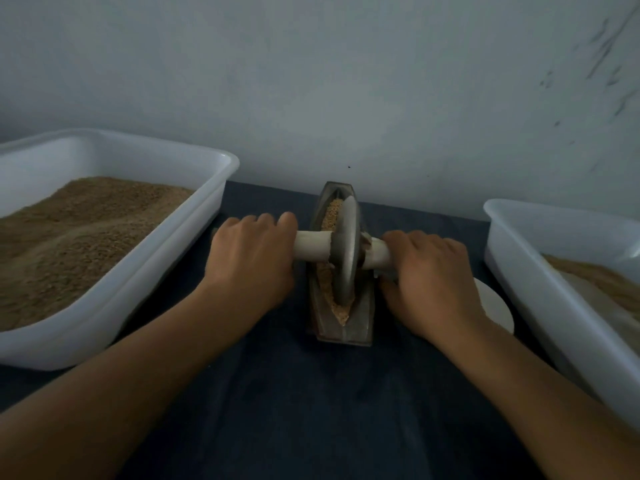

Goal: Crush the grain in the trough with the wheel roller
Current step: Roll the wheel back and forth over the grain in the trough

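two bare arms reach in low and close, over the dark cloth [311, 410]. at the far end of the cloth sits the trough [341, 327], a narrow metal boat. its long way runs from the person toward the wall [311, 81], with a pointed tip at the wall end.

the wheel roller [344, 251] stands up on its edge in the trough, about in the middle. its pale handle [311, 245] sticks out both sides, lying across the trough. the left hand [252, 261] has its fingers curled round the handle on the left of the trough. the right hand [433, 275] has its fingers curled round the other end, on the right of the trough.

grain [332, 213] lies in the trough, some on the wall side of the wheel and some on the near side.

to do this well, i think both hands should push down the same, keep the wheel straight up, and roll it along the trough's long way, tip to tip, so no grain jumps out.

left of the trough is a white tub [194, 244] full of brown grain. right of it is another white tub [519, 271], and a white round plate [498, 306] peeks out by the right hand.
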Tool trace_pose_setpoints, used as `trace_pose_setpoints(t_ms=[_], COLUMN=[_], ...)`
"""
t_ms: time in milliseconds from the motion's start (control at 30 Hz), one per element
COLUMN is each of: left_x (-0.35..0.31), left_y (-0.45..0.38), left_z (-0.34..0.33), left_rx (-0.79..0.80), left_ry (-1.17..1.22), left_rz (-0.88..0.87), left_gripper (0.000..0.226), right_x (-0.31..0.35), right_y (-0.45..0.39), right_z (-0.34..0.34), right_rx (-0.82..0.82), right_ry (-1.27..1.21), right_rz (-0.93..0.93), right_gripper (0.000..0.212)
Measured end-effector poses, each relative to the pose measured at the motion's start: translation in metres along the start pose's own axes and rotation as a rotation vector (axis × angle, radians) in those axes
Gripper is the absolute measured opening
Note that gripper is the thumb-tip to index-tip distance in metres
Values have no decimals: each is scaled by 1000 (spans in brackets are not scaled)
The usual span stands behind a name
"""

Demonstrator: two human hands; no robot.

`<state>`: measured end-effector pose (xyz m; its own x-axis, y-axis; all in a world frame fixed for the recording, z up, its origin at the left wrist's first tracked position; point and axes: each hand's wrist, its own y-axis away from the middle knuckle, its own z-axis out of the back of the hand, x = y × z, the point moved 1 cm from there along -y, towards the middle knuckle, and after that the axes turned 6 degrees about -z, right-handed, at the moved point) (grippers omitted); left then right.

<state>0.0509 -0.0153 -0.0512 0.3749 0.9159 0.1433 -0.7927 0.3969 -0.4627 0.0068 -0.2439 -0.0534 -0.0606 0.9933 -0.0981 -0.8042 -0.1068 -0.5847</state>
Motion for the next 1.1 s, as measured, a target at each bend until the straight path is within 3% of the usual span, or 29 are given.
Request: trace_pose_setpoints(t_ms=[267,467,800,1100], left_x=[0,3,12,4], left_y=[-7,-58,-104,-78], left_z=[-11,-23,-41,-27], left_rx=[4,96,169,165], left_ry=[-10,-28,-4,-51], left_rz=[0,3,62,51], left_gripper=[46,47,38,37], right_x=[-1,-11,-20,-19], right_y=[-14,-46,-106,-70], right_z=[-17,-52,-64,-58], right_rx=[21,76,357,164], right_ry=[-8,48,35,-23], right_rz=[-28,-102,-178,-98], right_gripper=[19,24,26,26])
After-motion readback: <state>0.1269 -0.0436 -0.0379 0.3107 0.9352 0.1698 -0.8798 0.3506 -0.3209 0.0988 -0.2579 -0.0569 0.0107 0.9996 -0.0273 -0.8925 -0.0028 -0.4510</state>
